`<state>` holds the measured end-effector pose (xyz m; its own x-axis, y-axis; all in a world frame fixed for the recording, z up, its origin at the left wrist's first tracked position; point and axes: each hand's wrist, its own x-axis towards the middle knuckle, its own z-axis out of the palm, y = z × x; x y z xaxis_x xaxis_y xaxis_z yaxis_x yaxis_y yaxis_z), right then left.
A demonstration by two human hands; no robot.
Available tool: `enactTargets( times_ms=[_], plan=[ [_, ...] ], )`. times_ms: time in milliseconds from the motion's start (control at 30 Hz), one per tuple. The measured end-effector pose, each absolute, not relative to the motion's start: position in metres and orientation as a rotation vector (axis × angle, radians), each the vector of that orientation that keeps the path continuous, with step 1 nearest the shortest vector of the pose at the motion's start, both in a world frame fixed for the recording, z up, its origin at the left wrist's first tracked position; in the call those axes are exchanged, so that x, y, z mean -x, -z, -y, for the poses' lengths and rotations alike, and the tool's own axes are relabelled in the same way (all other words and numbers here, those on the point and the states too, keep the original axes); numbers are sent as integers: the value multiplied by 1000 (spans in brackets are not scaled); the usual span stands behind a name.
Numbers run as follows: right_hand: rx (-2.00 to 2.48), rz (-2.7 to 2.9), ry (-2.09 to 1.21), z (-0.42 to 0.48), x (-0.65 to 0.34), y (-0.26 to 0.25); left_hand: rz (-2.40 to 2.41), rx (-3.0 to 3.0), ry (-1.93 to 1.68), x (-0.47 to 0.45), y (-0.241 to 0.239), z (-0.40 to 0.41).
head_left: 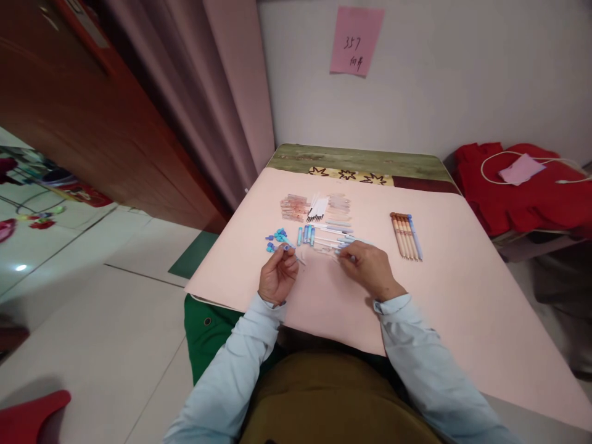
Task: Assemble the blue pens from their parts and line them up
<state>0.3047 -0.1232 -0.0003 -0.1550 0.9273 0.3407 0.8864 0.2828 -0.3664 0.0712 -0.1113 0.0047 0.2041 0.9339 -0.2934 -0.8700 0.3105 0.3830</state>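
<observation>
Pinched upright in the fingertips of my left hand [279, 275] is a small blue pen part [287, 248] with a round open end. My right hand [371, 269] is closed at the fingertips, low over the table among small thin pieces [326, 250]; whatever it grips is too small to make out. Between the hands lie short blue printed tubes [306, 234] and white pen refills [325, 230]. Blue and purple pen tops [280, 234] are heaped just beyond my left hand. Pale blue pen barrels [346, 238] lie beyond my right fingers, which partly hide them.
Farther back are clear brownish pieces [295, 208], black-tipped sticks [316, 217] and translucent parts [339, 204]. Several whole pens [406, 237] lie in a row at the right on the pink-covered table [462, 296]. Red cloth [504, 185] with a white cable sits beyond the right edge.
</observation>
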Motion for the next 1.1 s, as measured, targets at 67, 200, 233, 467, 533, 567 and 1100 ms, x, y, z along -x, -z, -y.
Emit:
enactTargets(
  times_ms=[67, 200, 233, 467, 533, 567, 1100],
  plan=[
    [1622, 2096, -87, 123, -298, 3, -502, -156, -1263, -71, -3, 111],
    [1647, 2106, -63, 120, -293, 8, -480, -181, -1260, -69, 1, 112],
    [1646, 2114, -64, 120, -292, 8, -480, -189, -1257, -68, 1, 112],
    [1646, 2160, -49, 119, -287, 8, -554, -246, -1234, -69, 2, 114],
    [1645, 2167, -30, 119, -285, 7, -584, -274, -1211, -70, 3, 114],
    [1646, 2170, -20, 119, -284, 7, -595, -290, -1196, -70, 4, 115],
    [1520, 1815, -34, 127, -280, -1, -582, -271, -1105, -94, 8, 132]
  ],
)
